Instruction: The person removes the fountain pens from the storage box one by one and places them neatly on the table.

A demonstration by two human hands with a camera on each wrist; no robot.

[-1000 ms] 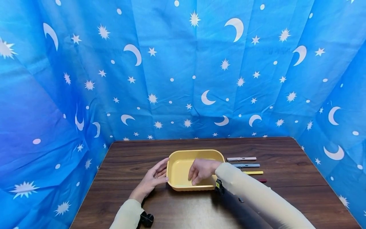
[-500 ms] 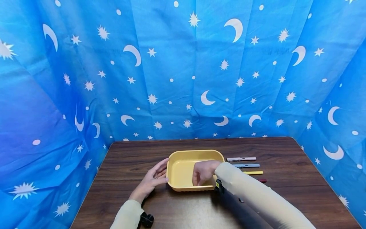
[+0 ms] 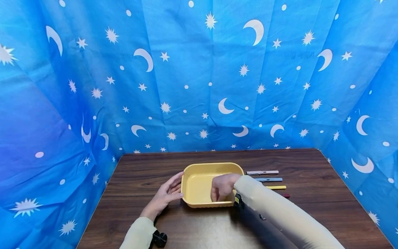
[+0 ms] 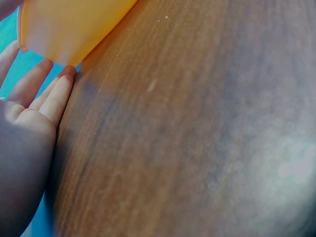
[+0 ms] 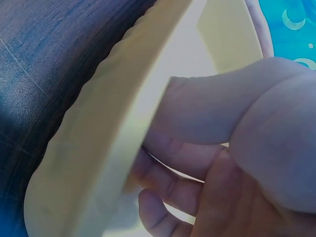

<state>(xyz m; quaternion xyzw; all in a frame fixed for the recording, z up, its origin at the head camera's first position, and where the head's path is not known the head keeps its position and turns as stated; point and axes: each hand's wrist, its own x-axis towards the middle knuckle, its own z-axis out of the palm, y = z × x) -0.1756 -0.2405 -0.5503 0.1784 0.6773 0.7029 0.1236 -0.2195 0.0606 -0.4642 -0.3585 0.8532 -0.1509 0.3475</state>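
Observation:
A yellow rectangular box (image 3: 192, 183) with a low wall stands on the wooden table. My left hand (image 3: 163, 195) rests against its left end, fingers nearly straight and touching the outside wall, as the left wrist view also shows with the fingertips (image 4: 61, 81) on the box (image 4: 74, 29). My right hand (image 3: 222, 186) reaches down inside, near the front wall, its fingers bent. In the right wrist view the near wall (image 5: 98, 128) hides the tips of the thumb (image 5: 197, 106) and some fingers, so whether they pinch anything does not show.
Right of the box lie a pale pink pen (image 3: 262, 172), a blue-grey pen (image 3: 271, 180), a yellow pen (image 3: 276, 187) and a dark red pen (image 3: 285, 196), partly behind my right arm. A small dark clip (image 3: 262, 217) shows below the sleeve. A blue curtain (image 3: 199, 86) surrounds the table (image 3: 149, 162).
My right hand has moved slightly right and toward the front wall inside the box, most of it by half a second ago. My left hand and the box have stayed put.

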